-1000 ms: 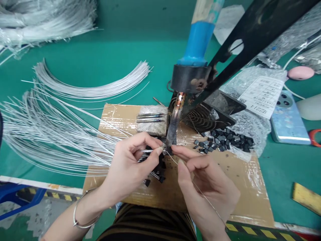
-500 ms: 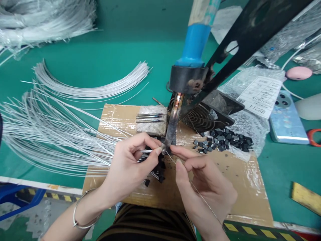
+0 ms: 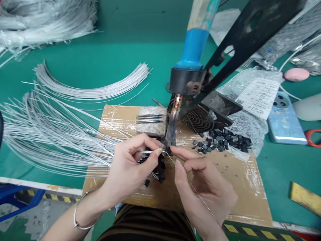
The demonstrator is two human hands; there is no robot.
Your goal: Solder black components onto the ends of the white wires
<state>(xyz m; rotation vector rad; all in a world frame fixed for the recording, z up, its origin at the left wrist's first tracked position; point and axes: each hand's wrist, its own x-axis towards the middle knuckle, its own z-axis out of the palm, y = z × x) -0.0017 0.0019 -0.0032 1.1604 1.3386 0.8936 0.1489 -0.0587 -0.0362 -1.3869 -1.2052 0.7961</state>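
Observation:
My left hand [image 3: 136,167] pinches the ends of thin grey wires [image 3: 146,152] close under the tip of a soldering iron [image 3: 172,127]. Between thumb and fingers of my right hand [image 3: 205,184] runs a thin solder wire [image 3: 204,203], its end reaching to the iron tip. The iron, with a blue collar, hangs from a black metal arm [image 3: 240,43]. Whatever small part sits at the tip is mostly hidden by my fingertips. Black pieces on wires [image 3: 160,175] lie beneath my left hand, on cardboard [image 3: 240,187].
Loose wire bundles [image 3: 95,88] spread at the left. A grey block [image 3: 151,125] with dark rods stands behind my left hand. A black fan [image 3: 200,117], small black pieces [image 3: 223,140], a plastic bag [image 3: 258,70], a phone [image 3: 287,120] and a yellow block [image 3: 306,199] are at the right.
The view has shifted slightly. Both hands hold nearly the same position at the iron tip, with the right thumb a little further left.

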